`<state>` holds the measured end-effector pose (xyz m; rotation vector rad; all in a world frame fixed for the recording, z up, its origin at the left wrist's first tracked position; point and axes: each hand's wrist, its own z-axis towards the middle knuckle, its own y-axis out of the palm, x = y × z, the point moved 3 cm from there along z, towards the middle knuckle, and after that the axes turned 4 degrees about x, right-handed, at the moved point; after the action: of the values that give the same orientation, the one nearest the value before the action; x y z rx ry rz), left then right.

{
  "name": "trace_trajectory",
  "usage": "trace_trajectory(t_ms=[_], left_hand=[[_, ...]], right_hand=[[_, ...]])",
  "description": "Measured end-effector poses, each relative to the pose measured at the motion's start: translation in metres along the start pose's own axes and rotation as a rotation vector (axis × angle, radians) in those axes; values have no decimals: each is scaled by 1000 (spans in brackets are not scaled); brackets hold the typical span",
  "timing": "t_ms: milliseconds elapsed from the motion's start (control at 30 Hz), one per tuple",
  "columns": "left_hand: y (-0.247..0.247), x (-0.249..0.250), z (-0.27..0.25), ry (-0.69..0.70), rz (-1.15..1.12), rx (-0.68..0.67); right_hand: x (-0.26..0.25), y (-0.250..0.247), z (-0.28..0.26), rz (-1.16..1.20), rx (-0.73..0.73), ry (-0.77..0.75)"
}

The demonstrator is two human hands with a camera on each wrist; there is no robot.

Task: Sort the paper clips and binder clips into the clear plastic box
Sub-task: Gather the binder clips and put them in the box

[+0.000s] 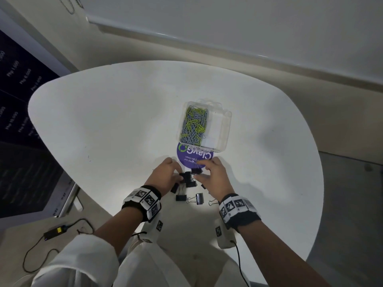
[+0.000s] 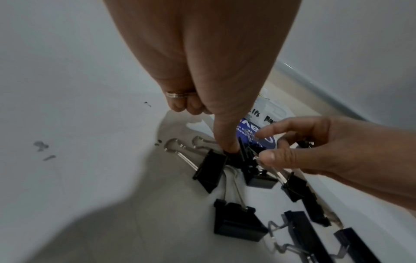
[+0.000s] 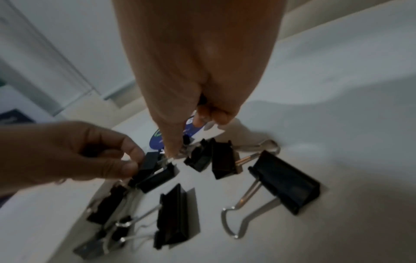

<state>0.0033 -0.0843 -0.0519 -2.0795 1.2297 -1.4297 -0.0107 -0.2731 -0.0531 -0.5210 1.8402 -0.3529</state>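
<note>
Several black binder clips (image 1: 187, 184), wire handles (silver)

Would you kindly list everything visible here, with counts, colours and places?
Clear plastic box: one, transparent, open, at the table's middle, right compartment bare.
Paper clips: many, yellow-green and grey, in the box's left compartment.
Black metal binder clips: several, exact count unclear, loose on the table near the person.
Round purple sticker: one, partly under the box.
White rounded table: one, beneath everything.
Black cable with adapter: one, lower left, off the table.
Left hand: pinches a binder clip.
Right hand: its grip curls round a binder clip.
</note>
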Motion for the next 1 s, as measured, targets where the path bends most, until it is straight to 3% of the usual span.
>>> trace_trajectory(t_ms=[167, 333, 467, 600, 700, 833, 1000], left_hand=[[-3, -2, 2, -49, 8, -79], [-14, 0, -1, 10, -95, -116], [-27, 2, -2, -66, -277, -170], [-42, 46, 16, -60, -307, -30], [-43, 93, 48, -23, -308, 122], [-27, 129, 77, -67, -242, 155], [-9, 127, 80, -80, -295, 186]], right_hand=[[2, 1, 3, -127, -1, -49], [6, -6, 0, -130, 27, -4], [8, -15, -9, 45, 70, 72], [3, -34, -19, 141, 127, 137], [-8, -54, -7, 193, 249, 158], [-17, -77, 36, 194, 404, 173], [-27, -82, 91, 25, 336, 159]])
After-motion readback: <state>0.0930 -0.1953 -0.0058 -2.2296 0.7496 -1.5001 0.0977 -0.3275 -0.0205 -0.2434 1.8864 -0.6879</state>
